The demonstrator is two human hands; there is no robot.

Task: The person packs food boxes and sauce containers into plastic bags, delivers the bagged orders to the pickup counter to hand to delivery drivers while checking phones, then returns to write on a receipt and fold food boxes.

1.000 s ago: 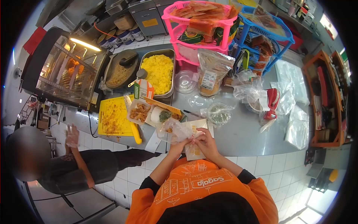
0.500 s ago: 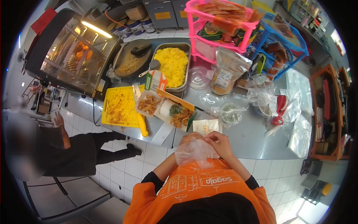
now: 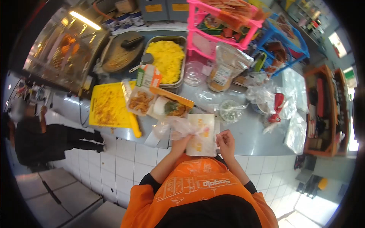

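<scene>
Fingers closed, my left hand (image 3: 180, 145) grips a clear plastic bag (image 3: 178, 128), which spreads over the near edge of an open food box (image 3: 165, 107). A white paper packet with yellow print (image 3: 200, 135) lies at the counter's front edge, between my hands. My right hand (image 3: 226, 143) is to the right of the packet, its fingers curled together; whether something small is between them is too small to tell. In the box are white rice and fried pieces. A wrapped round bowl (image 3: 230, 111) stands beyond my right hand.
A yellow board (image 3: 110, 105) with a knife (image 3: 134, 123) lies left. Behind are a tray of yellow rice (image 3: 164, 57), a stone mortar (image 3: 121, 53), a pink rack (image 3: 224, 26) and a blue rack (image 3: 283, 45). A red stapler (image 3: 276, 108) is right. A person (image 3: 42, 133) stands far left.
My hands were together at the bag; now my right hand is apart from it, to the right. The bag has moved left and forward. The other person appears farther off.
</scene>
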